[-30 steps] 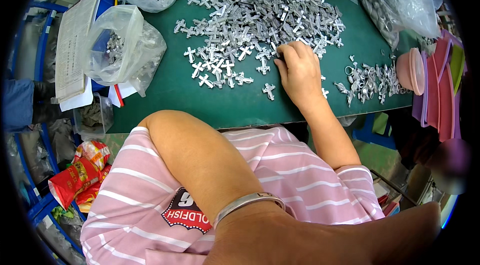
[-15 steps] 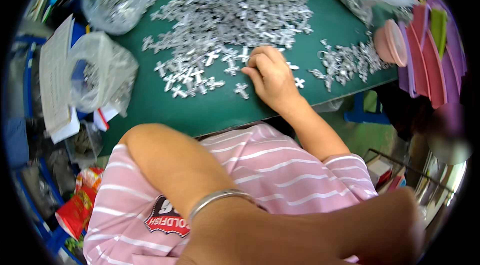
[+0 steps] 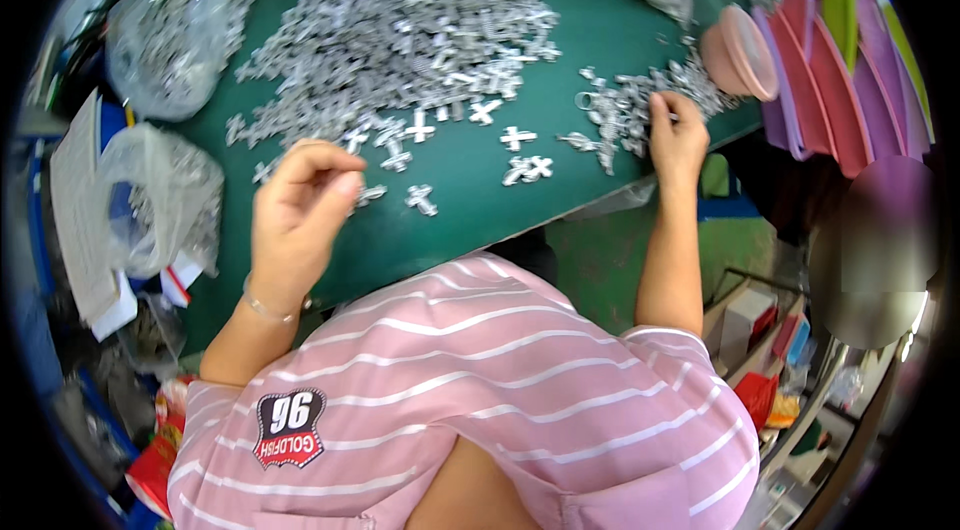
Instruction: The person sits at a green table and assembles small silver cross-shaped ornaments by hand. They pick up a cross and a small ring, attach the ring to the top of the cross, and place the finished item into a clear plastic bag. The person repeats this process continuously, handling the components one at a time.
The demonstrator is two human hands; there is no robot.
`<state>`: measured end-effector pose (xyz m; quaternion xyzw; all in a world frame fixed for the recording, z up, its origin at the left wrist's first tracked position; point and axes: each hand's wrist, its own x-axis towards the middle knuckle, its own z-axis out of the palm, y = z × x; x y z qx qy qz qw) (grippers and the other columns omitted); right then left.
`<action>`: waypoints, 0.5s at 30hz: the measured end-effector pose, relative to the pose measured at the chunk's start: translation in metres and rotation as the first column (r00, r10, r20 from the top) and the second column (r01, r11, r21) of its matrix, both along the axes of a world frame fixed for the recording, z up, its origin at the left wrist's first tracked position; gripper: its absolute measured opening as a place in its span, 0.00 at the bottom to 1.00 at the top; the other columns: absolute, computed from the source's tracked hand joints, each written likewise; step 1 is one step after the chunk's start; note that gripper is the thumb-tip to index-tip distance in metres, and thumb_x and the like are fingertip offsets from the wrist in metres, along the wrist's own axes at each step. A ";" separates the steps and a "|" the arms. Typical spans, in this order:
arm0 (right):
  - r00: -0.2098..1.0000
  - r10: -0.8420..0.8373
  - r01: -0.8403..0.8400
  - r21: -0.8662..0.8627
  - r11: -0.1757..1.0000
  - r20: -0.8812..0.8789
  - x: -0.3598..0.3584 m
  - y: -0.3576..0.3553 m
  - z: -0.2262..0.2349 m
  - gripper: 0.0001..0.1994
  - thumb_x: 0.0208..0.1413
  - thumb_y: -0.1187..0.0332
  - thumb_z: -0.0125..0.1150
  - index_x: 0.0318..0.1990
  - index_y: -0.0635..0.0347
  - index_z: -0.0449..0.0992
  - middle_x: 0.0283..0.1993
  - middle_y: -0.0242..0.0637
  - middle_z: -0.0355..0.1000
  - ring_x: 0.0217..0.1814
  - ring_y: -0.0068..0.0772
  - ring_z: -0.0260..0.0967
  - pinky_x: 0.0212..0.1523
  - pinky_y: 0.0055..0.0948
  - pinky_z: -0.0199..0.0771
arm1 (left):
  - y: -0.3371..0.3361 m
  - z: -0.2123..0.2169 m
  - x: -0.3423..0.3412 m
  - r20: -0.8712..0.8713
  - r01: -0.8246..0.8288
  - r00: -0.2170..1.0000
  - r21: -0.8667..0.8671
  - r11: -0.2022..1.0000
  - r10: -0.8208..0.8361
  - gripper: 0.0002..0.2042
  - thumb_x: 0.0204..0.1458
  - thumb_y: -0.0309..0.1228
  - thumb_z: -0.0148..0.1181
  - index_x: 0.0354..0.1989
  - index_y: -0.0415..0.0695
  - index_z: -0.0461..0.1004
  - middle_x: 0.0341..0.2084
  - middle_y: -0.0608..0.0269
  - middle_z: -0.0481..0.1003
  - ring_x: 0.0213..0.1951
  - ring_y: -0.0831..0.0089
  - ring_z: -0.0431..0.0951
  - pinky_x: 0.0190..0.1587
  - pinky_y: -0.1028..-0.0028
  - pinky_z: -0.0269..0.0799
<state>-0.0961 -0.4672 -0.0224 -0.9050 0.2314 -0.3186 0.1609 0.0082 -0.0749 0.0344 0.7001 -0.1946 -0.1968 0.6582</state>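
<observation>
Two hands, left hand [image 3: 300, 215] beside crosses [image 3: 400, 40], right hand [image 3: 677, 135] on small pile [image 3: 625, 110]

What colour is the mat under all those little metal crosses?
Dark green. The mat shows best in the head view, between the silver crosses.

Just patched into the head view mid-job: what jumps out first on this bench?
A big heap of small silver cross-shaped metal pieces covers the far middle of the green mat. The left hand hovers at the heap's near edge with fingers pinched, while the right hand rests on a smaller pile of metal parts to the right. Coloured plastic trays stand stacked at the far right.
</observation>
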 end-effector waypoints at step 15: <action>0.849 0.489 -0.503 -0.022 0.864 -0.200 0.057 0.146 0.006 0.07 0.41 0.74 0.63 0.31 0.60 0.75 0.31 0.39 0.70 0.34 0.42 0.66 0.36 0.35 0.63 | -0.019 -0.045 -0.009 0.653 -0.056 0.715 0.411 0.910 -0.251 0.08 0.39 0.20 0.61 0.31 0.41 0.75 0.31 0.60 0.70 0.32 0.64 0.72 0.33 0.72 0.68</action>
